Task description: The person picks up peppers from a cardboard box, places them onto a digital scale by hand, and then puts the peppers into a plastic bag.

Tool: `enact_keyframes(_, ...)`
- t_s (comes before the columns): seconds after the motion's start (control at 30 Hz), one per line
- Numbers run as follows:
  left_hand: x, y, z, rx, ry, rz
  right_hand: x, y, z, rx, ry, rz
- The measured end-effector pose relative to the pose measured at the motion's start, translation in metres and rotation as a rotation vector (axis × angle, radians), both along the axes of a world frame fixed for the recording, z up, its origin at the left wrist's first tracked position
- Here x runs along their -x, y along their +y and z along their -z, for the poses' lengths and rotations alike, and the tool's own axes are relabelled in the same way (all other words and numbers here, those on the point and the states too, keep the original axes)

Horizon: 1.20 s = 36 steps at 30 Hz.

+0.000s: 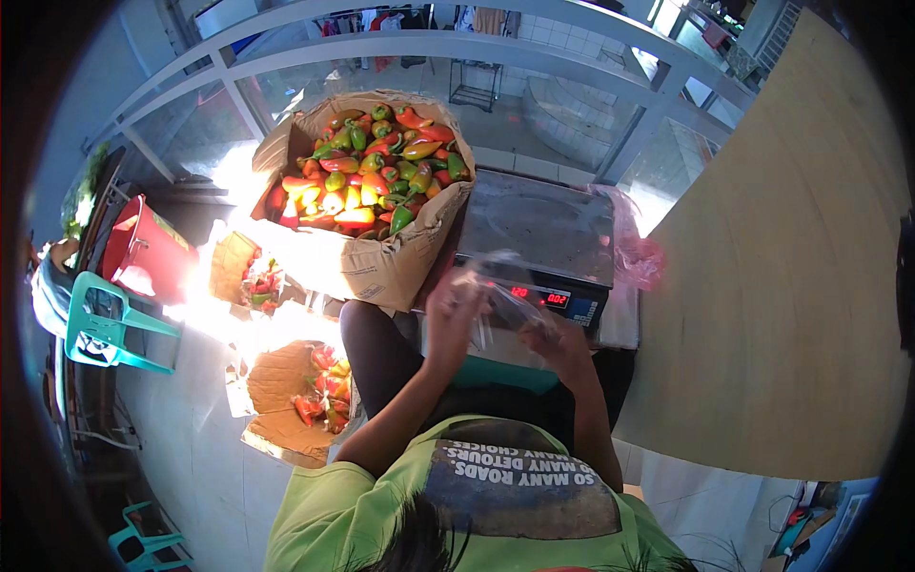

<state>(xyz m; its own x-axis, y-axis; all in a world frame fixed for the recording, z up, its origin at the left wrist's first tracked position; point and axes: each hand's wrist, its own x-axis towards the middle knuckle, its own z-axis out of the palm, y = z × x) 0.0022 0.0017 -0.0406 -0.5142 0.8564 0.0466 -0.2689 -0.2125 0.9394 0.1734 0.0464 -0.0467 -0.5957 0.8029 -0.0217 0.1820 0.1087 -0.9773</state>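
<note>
Above my lap, a clear plastic bag (509, 282) stretches between my two hands, blurred by motion. My left hand (452, 318) pinches one side of it, and my right hand (561, 343) grips the other. Both are just in front of a digital weighing scale (536, 222), whose red display is lit. Nothing lies on the scale's metal platter. At its left stands a large open cardboard box (386, 268) full of red, green and orange peppers (372, 164).
Smaller cardboard boxes on the floor at left hold bagged peppers (332, 386). A pink plastic bag (632, 243) hangs at the scale's right, beside a curved wooden panel (772, 286). A red bucket (146, 250) and green plastic chair (107, 322) stand further left. Metal-framed railing (443, 46) runs behind.
</note>
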Motion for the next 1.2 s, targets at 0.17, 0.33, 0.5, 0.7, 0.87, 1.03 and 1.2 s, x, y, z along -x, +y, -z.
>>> enact_keyframes(0.17, 0.038, -0.009, -0.003, 0.036, -0.120, -0.073, -0.023, 0.016, -0.005, 0.105, 0.250, 0.198)
enact_keyframes(0.33, 0.032, -0.016, 0.005, 0.021, -0.211, -0.091, -0.008, 0.029, -0.012, 0.033, 0.335, 0.290)
enact_keyframes(0.5, 0.029, -0.020, 0.013, 0.046, -0.145, -0.044, 0.009, 0.032, 0.021, 0.246, 0.372, 0.284)
enact_keyframes(0.7, 0.026, -0.023, 0.009, -0.067, -0.305, 0.292, 0.032, 0.020, 0.068, 0.610, 0.546, 0.155)
enact_keyframes(0.87, 0.028, -0.025, 0.014, -0.046, -0.416, 0.331, 0.020, 0.032, 0.080, 0.675, 0.753, 0.025)
enact_keyframes(1.03, 0.047, -0.031, 0.051, 0.039, -0.126, 0.381, 0.011, 0.035, 0.025, 0.465, 0.648, 0.219)
enact_keyframes(1.2, 0.038, -0.032, 0.026, 0.130, 0.692, -0.119, 0.009, 0.028, -0.016, -0.267, -0.108, 0.135)
